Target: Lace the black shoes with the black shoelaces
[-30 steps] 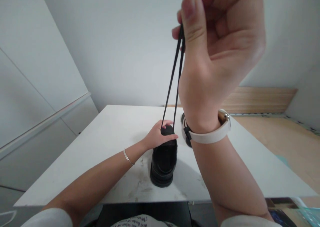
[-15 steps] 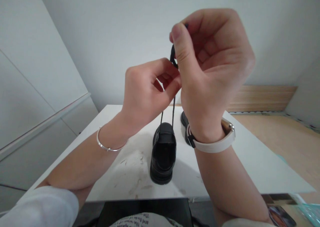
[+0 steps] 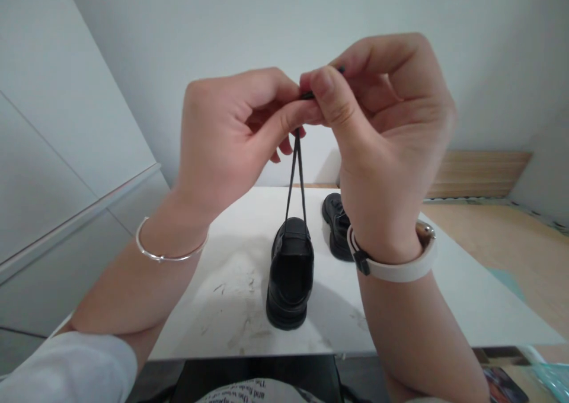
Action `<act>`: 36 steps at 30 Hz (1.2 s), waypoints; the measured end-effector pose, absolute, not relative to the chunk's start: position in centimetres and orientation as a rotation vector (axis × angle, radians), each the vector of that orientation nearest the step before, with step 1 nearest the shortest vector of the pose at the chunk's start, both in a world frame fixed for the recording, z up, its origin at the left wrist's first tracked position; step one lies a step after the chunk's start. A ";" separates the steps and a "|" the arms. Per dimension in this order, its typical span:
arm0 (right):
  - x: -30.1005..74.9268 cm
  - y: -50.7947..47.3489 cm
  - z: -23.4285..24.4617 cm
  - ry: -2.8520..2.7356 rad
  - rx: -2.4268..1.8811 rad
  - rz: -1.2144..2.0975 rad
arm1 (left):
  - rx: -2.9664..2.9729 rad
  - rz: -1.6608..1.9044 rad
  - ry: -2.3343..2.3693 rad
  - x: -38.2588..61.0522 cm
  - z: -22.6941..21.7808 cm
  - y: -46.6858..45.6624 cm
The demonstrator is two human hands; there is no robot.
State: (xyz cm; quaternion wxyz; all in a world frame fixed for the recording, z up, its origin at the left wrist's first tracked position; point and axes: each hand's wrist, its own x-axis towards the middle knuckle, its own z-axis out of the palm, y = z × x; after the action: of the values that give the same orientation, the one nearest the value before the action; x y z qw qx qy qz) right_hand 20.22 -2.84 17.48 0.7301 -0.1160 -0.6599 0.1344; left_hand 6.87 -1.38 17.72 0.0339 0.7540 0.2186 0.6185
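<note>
A black shoe [image 3: 290, 272] sits upright on the white table, its heel toward me. From its front two black shoelaces [image 3: 294, 178] rise taut and come together just beneath my fingers. My left hand [image 3: 240, 136] pinches the laces between thumb and fingertips. My right hand [image 3: 377, 106], closed with the thumb against the index finger, grips the lace ends, and a dark tip pokes out above the thumb. The two hands' fingertips touch high above the shoe. How the laces cross inside the grip is hidden.
A second black shoe [image 3: 336, 225] stands farther back, partly behind my right wrist. Dark scuffs mark the white table [image 3: 222, 314]. At the lower right, beyond the table edge, lies a phone-like dark object [image 3: 507, 385]. White walls rise behind and to the left.
My left hand has moved left and up, and my right hand slightly down and right. The laces, previously parallel, now converge at the top. The shoe has stayed put.
</note>
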 end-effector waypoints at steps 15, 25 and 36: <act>32.7 -3.3 6.6 -0.691 -0.363 0.724 | 0.906 1.719 0.665 -4.3 8.7 5.3; 38.8 -4.1 -0.5 -0.722 -0.771 0.389 | 1.176 1.911 0.927 -10.1 -0.4 6.6; 30.1 -3.9 -2.9 -1.534 -1.273 0.687 | 2.476 1.074 1.218 -0.9 0.1 1.7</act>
State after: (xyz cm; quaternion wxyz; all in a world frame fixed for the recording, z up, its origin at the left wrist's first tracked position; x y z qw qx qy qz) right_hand 30.07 -3.88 -2.86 0.4938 -0.5251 -0.6326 0.2832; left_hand -0.91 1.68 0.14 0.0903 0.8328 0.4096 0.3611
